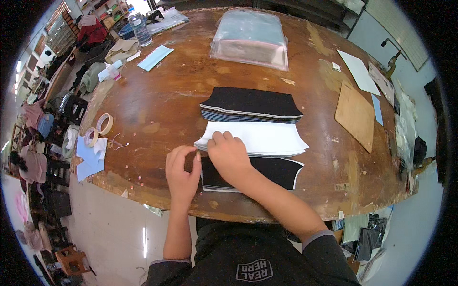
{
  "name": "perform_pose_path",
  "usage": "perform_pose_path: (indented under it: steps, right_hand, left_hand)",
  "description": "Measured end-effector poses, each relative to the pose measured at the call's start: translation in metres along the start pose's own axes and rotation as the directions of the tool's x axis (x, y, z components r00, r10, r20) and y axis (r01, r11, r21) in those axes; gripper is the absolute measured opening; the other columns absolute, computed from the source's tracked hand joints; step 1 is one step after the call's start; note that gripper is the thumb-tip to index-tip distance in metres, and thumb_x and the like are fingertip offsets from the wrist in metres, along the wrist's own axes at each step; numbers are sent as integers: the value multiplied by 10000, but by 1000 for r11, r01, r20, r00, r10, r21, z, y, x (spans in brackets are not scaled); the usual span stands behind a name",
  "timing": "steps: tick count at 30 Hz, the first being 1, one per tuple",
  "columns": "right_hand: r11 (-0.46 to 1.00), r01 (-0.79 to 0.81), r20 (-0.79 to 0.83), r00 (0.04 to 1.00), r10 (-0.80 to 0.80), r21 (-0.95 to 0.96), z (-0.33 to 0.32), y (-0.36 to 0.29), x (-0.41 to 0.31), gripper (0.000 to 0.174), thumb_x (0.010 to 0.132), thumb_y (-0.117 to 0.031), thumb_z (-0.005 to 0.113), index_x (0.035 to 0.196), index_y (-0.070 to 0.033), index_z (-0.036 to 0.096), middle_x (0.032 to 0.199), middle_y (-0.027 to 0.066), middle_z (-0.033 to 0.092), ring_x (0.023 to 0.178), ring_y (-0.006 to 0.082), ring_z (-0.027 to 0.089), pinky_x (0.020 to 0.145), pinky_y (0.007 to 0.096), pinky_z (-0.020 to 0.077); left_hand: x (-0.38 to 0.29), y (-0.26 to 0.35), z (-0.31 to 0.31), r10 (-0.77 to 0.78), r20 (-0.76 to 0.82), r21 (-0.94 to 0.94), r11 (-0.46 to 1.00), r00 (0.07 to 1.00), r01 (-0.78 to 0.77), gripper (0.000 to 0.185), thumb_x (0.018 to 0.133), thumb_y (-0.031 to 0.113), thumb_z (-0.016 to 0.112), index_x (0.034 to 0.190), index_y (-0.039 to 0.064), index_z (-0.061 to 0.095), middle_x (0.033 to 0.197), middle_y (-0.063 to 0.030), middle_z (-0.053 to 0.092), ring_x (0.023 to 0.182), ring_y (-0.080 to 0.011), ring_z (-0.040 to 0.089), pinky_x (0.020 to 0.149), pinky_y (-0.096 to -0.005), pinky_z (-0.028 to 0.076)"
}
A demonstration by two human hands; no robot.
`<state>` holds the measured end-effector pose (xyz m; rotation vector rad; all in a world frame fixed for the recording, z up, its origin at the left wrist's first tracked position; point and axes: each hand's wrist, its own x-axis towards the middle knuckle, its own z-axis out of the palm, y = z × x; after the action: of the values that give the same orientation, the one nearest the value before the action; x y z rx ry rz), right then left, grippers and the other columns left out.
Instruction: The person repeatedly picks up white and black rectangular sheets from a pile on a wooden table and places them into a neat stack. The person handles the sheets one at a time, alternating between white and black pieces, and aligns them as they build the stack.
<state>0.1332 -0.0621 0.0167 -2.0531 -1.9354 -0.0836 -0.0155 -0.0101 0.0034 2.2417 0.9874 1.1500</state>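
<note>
Three stacks of cut pieces lie one behind another on the wooden table (161, 118). My right hand (229, 153) rests with bent fingers on the left part of the middle stack of white pieces (264, 137). At that stack's left corner, my left hand (182, 169) has its thumb and forefinger close to the edge; whether they pinch a sheet cannot be told. The near stack, topped with a black piece (272, 171), is partly under my right forearm. Behind the white stack sits a thicker stack with a black top (250, 100) and layered white, dark and bluish edges.
Clear plastic bags (250, 39) lie at the back. On the left are tape rolls (105, 124), blue paper (87, 157), a face mask (155, 58) and a water bottle (139, 26). A wooden board (356, 116) and white sheet (359, 71) lie right. Another person sits far left.
</note>
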Motion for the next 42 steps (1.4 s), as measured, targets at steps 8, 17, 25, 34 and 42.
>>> perform_pose_path:
  steps: [8, 17, 25, 34, 42]
  right_hand:
    - [844, -190, -94, 958, 271, 502, 5, 26, 4, 147, 876, -130, 672, 932, 3, 695, 849, 176, 696, 790, 327, 693, 689, 404, 543]
    - [592, -213, -147, 854, 500, 777, -14, 58, -17, 154, 910, -134, 701, 936, 3, 637, 777, 72, 652, 718, 152, 636, 638, 312, 507]
    - [576, 230, -533, -222, 816, 785, -165, 169, -124, 290, 979, -140, 610, 1220, -40, 484, 1041, 103, 627, 884, 189, 623, 779, 312, 553]
    - [763, 83, -318, 934, 165, 641, -134, 60, -94, 102, 884, -26, 699, 964, -44, 637, 819, 96, 677, 710, 177, 669, 651, 304, 539]
    - [592, -147, 67, 986, 156, 793, -111, 43, -84, 182, 847, -94, 768, 952, -20, 640, 751, 104, 656, 645, 195, 644, 613, 308, 484]
  left_hand:
    - [14, 1, 7, 282, 173, 38, 955, 944, -293, 236, 833, 84, 699, 1068, 58, 701, 1164, -56, 688, 1029, -279, 610, 888, -398, 467]
    - [19, 13, 22, 213, 334, 298, 900, 918, -317, 212, 912, 242, 662, 1092, 150, 724, 1155, -7, 666, 1037, -240, 569, 861, -395, 419]
    - [27, 19, 21, 188, 348, 367, 874, 918, -318, 193, 904, 264, 685, 1054, 154, 740, 1114, -6, 662, 992, -240, 582, 839, -395, 418]
    - [33, 82, 7, 270, 244, -461, 877, 931, -133, 374, 841, 230, 748, 1168, 69, 661, 1291, -117, 582, 1139, -258, 583, 929, -407, 455]
    - [25, 74, -20, 61, 325, -581, 800, 944, 149, 121, 868, 15, 732, 980, -13, 695, 930, -67, 702, 832, -116, 636, 756, -251, 495]
